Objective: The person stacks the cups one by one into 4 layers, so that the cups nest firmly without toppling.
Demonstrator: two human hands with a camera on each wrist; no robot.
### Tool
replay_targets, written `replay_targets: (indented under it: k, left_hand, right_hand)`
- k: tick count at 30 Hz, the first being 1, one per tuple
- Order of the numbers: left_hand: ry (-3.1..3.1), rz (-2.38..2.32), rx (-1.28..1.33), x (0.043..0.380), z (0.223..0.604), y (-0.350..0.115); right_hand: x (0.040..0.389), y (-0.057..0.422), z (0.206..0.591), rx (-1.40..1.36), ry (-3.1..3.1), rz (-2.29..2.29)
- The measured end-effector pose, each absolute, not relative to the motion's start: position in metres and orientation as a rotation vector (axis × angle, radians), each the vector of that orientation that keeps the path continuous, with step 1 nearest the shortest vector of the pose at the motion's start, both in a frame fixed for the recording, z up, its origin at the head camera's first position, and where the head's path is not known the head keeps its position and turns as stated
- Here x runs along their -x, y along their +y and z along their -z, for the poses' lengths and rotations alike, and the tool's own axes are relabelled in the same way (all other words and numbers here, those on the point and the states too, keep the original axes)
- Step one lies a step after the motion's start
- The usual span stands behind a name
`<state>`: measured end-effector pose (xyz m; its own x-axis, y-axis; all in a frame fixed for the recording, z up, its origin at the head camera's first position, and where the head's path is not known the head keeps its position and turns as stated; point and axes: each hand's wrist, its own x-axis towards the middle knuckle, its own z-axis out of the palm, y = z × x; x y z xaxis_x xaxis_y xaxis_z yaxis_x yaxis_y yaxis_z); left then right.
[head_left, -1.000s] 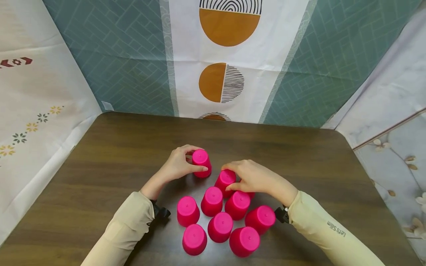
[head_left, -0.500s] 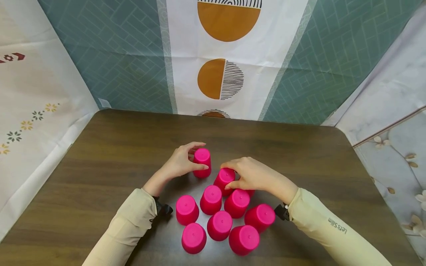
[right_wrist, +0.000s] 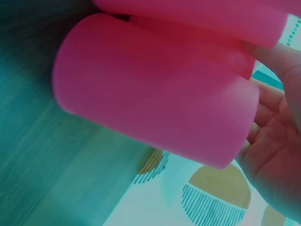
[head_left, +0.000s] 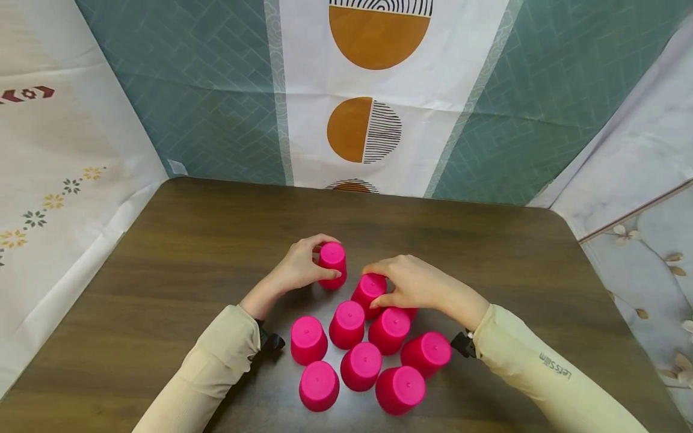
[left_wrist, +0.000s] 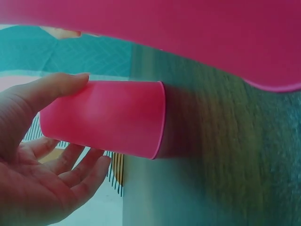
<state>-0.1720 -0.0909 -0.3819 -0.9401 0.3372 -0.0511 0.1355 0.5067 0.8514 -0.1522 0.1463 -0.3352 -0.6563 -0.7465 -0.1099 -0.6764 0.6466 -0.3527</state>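
In the head view, my left hand [head_left: 295, 267] holds an upside-down pink cup [head_left: 332, 266] between thumb and fingers, at the far left of the group. The left wrist view shows that cup [left_wrist: 108, 117] with the thumb on one side, fingers along the other, its rim close to the tabletop. My right hand [head_left: 417, 284] reaches over the group and grips another inverted pink cup [head_left: 369, 290] near its base. A further cup [head_left: 413, 313] is mostly hidden under that hand; in the right wrist view a cup [right_wrist: 155, 94] fills the foreground, partly covering the fingers.
Several more inverted pink cups stand nearer my body, among them a left one [head_left: 308, 340], a front one [head_left: 319, 386] and a right one [head_left: 426, 353]. The brown wooden table [head_left: 216, 228] ends at a patterned cloth backdrop [head_left: 346, 72].
Both hands stay on the same cups with almost no movement. The head view shifts slightly; the cup group keeps its layout.
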Motion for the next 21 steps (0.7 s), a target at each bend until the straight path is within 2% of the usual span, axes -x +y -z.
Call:
replay_targets:
  k: [21]
  left_hand:
    - [2.600,-1.355,-0.403,0.162,0.376,-0.094]
  right_hand:
    - [0.148,0.147,0.338,1.157,2.660,0.399]
